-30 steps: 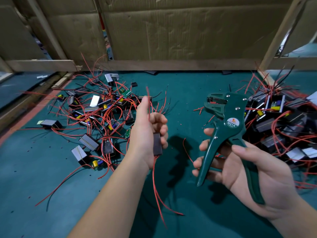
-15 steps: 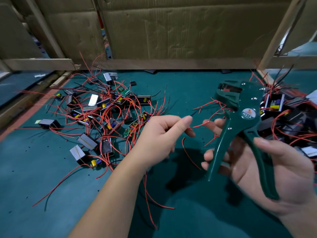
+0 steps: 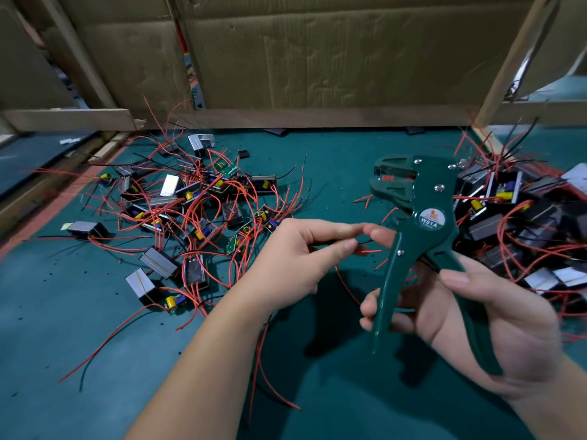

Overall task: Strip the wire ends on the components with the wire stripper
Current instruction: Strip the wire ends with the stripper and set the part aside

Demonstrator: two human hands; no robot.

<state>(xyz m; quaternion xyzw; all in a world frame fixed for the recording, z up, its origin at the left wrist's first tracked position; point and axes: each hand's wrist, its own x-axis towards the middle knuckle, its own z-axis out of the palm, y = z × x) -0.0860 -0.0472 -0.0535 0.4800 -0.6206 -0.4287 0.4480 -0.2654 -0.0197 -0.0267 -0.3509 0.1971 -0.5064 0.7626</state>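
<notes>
My right hand grips the handles of a dark green wire stripper, its jaws up and pointing left. My left hand is just left of it and pinches thin wires, one black and one red, between thumb and fingers. The wire ends stick out toward the stripper's handle, below the jaws. Red wires hang down beneath the left hand; the component they belong to is hidden in the palm.
A pile of small components with red and black wires lies on the green mat at the left. A second pile lies at the right. Cardboard sheets and wooden rails wall the back.
My left hand turned from upright to level and swung right, bringing the wire ends up to the stripper. The stripper shifted a little to the right, then back left and lower.
</notes>
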